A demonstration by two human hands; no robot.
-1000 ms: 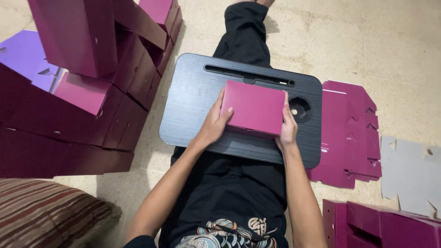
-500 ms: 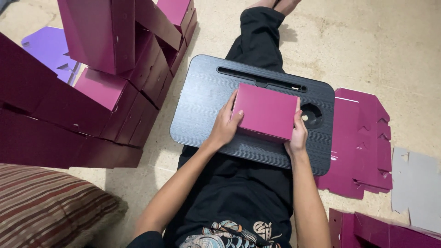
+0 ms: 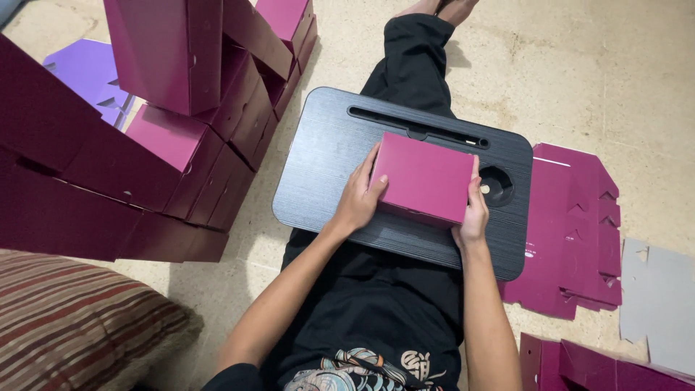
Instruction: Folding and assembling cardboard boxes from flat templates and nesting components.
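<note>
Magenta box [image 3: 423,177] is clamped from both sides on black lap tray [image 3: 326,152]: left hand [image 3: 358,199] and right hand [image 3: 472,213] curled around opposite edges.

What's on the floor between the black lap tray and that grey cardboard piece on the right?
Flat magenta box blanks lie between the lap tray and the grey cardboard sheet, seen from the head camera.

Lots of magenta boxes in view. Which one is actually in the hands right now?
The magenta box on the black lap desk, gripped between the left hand and right hand. The other folded boxes are stacked untouched on the left.
</note>
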